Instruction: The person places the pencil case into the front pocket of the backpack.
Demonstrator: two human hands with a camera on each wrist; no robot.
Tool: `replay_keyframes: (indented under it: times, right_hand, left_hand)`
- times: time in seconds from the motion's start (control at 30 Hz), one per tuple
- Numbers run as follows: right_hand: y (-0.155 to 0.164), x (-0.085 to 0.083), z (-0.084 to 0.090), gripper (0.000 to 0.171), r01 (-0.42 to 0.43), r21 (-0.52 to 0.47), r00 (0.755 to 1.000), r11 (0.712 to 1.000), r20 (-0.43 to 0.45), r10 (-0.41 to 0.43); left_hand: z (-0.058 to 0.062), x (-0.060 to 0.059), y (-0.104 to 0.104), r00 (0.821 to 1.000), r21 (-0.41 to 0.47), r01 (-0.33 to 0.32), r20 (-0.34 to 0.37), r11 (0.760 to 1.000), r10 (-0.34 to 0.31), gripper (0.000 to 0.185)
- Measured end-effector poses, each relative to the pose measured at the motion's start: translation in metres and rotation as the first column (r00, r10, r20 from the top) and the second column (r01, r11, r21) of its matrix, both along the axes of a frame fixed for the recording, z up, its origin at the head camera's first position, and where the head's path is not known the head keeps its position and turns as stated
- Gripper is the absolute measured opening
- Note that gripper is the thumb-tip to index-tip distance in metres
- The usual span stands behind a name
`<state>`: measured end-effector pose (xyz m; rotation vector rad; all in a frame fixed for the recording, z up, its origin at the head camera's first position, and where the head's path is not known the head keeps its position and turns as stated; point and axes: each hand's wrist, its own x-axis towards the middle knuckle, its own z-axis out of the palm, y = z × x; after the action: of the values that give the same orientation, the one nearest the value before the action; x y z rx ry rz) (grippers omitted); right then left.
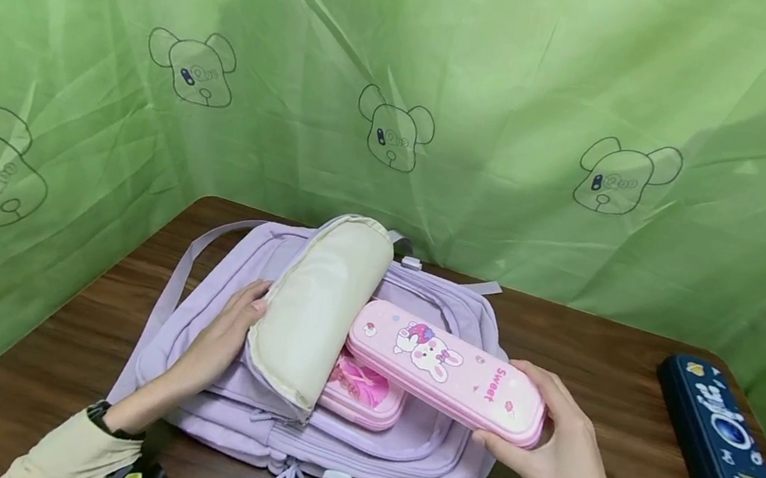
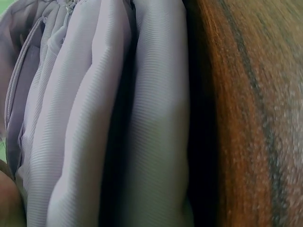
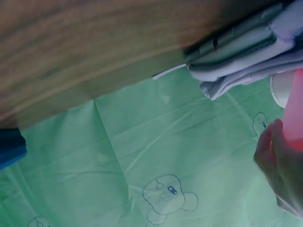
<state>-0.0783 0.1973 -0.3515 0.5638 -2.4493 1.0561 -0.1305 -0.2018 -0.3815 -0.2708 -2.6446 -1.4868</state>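
A lilac backpack point(image 1: 225, 407) lies on the table, its front flap point(image 1: 321, 309) folded back to show a cream lining. My left hand point(image 1: 226, 335) holds the flap's left edge; some of its fingertips are hidden there. My right hand point(image 1: 564, 447) grips the right end of a pink pencil case point(image 1: 459, 374) with a rabbit print and the word "Sweet", thumb below and fingers above. This case's left end reaches the flap's edge. Beneath it, a second pink case point(image 1: 365, 392) lies on the backpack, partly covered by the flap.
A dark blue pencil case point(image 1: 721, 444) with a space print lies at the right of the brown wooden table point(image 1: 607, 353). Green cloth point(image 1: 515, 84) with bear drawings hangs behind and at both sides. A grey strap point(image 1: 173, 284) trails from the backpack's left side.
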Motion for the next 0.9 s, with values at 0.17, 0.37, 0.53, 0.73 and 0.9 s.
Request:
replay_keyframes:
  times: [0.17,0.37,0.53,0.73,0.9]
  right_hand:
    - [0.0008,-0.0012,-0.001,0.081,-0.025,-0.093,0.995,0.995,0.095,0.033]
    - [0.0009,-0.0003,0.0014,0.081,0.001,-0.126,0.987,0.992,0.16,0.019]
    - [0.001,-0.0025,0.0023,0.081,0.006,-0.158,0.975,0.987,0.221,0.029]
    - [0.0018,-0.002,-0.0002,0.082,0.012,-0.164,0.968,0.986,0.251,0.03]
    - [0.0012,-0.0006,-0.0049,0.081,-0.003,-0.192,0.956,0.981,0.286,0.059]
  left_hand:
    - [0.0013,-0.0002,-0.0007,1.0,-0.012,-0.006,0.005,1.0,0.006,0.059]
    - [0.0048,-0.0005,-0.0012,1.0,-0.024,-0.018,0.02,1.0,0.018,0.06]
    - [0.0068,-0.0042,0.0006,0.999,-0.031,-0.034,0.011,0.999,0.034,0.059]
    - [0.004,-0.0062,0.0027,0.999,-0.032,-0.04,-0.003,0.999,0.039,0.056]
    - [0.0029,-0.0019,0.0003,0.999,-0.054,-0.049,0.0,0.997,0.049,0.056]
